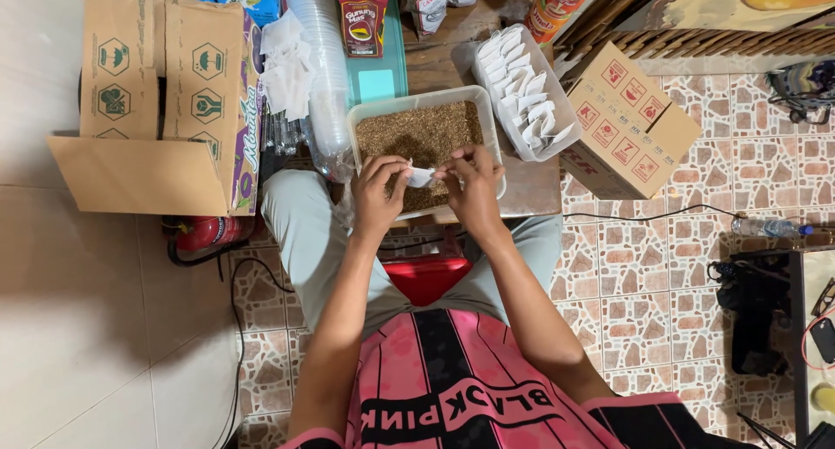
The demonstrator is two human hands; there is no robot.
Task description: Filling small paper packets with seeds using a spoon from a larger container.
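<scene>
My left hand [377, 191] and my right hand [474, 186] together pinch a small white paper sachet [421, 177] just above the near edge of a clear plastic tub [425, 97]. The tub is filled with brown granular tea-like material [419, 134] and rests on a small wooden table [531, 188] in front of my knees. A second clear container [557, 101] holding several white sachets [522, 83] stands to the right of the tub.
An open cardboard box [156, 101] stands at the left with loose white sachets [287, 66] and stacked clear plastic cups [326, 75] beside it. Another cardboard box [631, 123] lies on the tiled floor at the right. A red cylinder [204, 233] lies under the left box. A water bottle [770, 228] is far right.
</scene>
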